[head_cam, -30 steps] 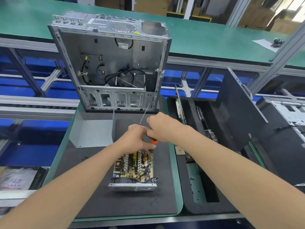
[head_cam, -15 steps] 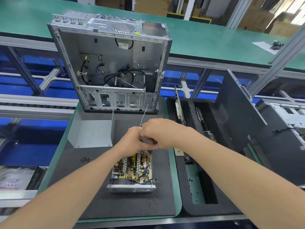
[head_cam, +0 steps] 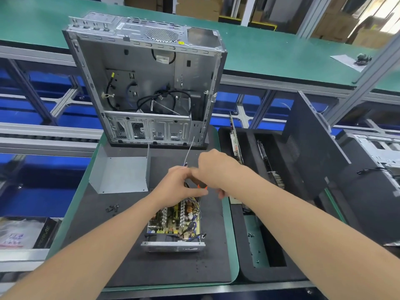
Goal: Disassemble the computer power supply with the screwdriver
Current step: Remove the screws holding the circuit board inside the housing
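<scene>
At the middle of the bench [head_cam: 216, 267], over the opened power supply's [head_cam: 173, 226] far end, the left hand [head_cam: 179, 185] grips the screwdriver [head_cam: 202, 187]. The right hand [head_cam: 214, 169] is blurred at the handle, so its grip cannot be told. The tip still points away from the unit, so no screw appears engaged.

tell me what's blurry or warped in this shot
Head view: the right hand is smeared by motion at its fingers, while the power supply board is sharp. Head view: the wide lens splays the computer case's straight sides. Head view: daylight washes out the boxes at top right.
</scene>
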Demonstrator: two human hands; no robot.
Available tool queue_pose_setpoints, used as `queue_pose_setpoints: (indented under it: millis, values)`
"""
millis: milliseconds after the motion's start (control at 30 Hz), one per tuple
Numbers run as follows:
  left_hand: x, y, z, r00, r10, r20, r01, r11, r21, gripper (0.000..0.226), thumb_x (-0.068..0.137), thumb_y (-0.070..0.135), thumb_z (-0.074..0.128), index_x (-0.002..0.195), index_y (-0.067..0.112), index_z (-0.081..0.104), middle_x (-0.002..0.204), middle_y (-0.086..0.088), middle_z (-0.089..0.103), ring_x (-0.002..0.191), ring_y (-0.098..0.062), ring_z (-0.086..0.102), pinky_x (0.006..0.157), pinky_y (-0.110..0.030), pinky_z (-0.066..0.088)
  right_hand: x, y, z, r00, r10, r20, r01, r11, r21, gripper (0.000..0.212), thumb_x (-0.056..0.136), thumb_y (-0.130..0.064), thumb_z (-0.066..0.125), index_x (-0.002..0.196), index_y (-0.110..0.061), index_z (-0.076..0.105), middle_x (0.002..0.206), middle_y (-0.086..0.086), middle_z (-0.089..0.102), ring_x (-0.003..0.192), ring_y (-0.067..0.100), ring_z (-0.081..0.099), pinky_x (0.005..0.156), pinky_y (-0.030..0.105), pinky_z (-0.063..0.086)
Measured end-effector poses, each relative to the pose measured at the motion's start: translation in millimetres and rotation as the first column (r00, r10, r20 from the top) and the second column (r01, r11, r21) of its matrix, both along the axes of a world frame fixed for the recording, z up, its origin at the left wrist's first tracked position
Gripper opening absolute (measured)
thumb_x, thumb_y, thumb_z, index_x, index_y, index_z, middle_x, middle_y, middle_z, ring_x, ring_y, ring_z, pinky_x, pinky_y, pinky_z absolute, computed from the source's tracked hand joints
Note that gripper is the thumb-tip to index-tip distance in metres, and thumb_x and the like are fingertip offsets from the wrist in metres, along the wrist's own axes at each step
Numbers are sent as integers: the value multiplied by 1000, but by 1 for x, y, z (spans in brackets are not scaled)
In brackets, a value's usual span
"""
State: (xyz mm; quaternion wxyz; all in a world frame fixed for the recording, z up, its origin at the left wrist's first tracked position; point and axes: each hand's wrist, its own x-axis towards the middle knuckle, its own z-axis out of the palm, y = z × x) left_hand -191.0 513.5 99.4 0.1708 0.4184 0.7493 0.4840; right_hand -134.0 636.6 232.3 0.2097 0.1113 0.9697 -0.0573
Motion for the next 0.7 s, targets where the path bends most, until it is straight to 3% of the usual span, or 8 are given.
queue_pose_setpoints:
  millis: [100, 200, 300, 367, 433, 533, 600, 700]
  values:
    - [-2, 0, -6, 999, 35, -15, -37, 995, -93, 23, 81, 48, 85, 98, 37, 75, 96, 16, 74, 110, -16, 58, 103, -46, 44, -1, 6, 2, 985, 161, 57, -164, 985, 52, 21, 95, -20, 53, 92, -4, 67, 53, 8, 59, 34, 21, 56, 35, 25, 47]
    - [-3, 0, -10, 995, 26, -101, -36, 995, -98, 21, 78, 47, 87, 87, 35, 73, 91, 17, 71, 104, -2, 53, 107, -39, 35, 3, 13, 3, 935, 349, 56, -352, 934, 64, 16, 94, -21, 59, 102, -8, 63, 77, 6, 60, 64, 26, 61, 51, 33, 47]
    - [-4, -1, -11, 999, 24, -31, -27, 993, -115, 19, 76, 46, 89, 80, 40, 72, 99, 30, 68, 114, 16, 38, 101, -25, 32, 5, 16, 3, 880, 470, 68, -472, 881, 25, 14, 89, -15, 66, 103, -17, 63, 99, 3, 54, 89, 26, 61, 76, 42, 55]
    - [-3, -3, -12, 998, 38, 46, -31, 990, -139, 19, 76, 47, 89, 83, 39, 73, 96, 31, 69, 121, 3, 36, 100, -27, 36, 6, 14, 0, 848, 525, 70, -529, 848, 41, 12, 86, -9, 69, 96, -16, 67, 103, 0, 50, 92, 24, 59, 80, 43, 55]
    - [-2, -4, -11, 998, 27, 49, -20, 990, -137, 19, 78, 44, 89, 79, 50, 70, 88, 28, 71, 124, -10, 40, 105, -32, 38, 6, 11, -5, 823, 567, 38, -568, 821, 52, 9, 84, -9, 71, 89, -16, 70, 103, -1, 53, 91, 22, 58, 77, 40, 54]
    - [-1, -3, -9, 1000, 24, 11, -22, 990, -138, 29, 78, 39, 87, 64, 50, 64, 80, 31, 69, 118, 1, 40, 104, -31, 34, 6, 12, -7, 801, 599, 13, -599, 799, 54, 5, 85, -15, 69, 90, -16, 70, 102, -1, 55, 90, 20, 57, 76, 36, 52]
    - [0, -2, -8, 999, 34, -1, -34, 990, -140, 32, 76, 37, 86, 58, 44, 62, 76, 33, 67, 114, 7, 40, 100, -30, 34, 6, 13, -5, 815, 580, 0, -580, 814, 32, 7, 87, -23, 68, 91, -17, 68, 101, 0, 53, 91, 20, 58, 76, 36, 53]
    - [1, -1, -7, 1000, 26, -1, -26, 990, -138, 29, 79, 37, 90, 61, 43, 68, 82, 32, 67, 117, -14, 48, 97, -33, 38, 7, 12, 0, 888, 446, -114, -448, 894, 5, 32, 91, -49, 61, 92, -18, 59, 95, -1, 50, 88, 23, 58, 69, 38, 51]
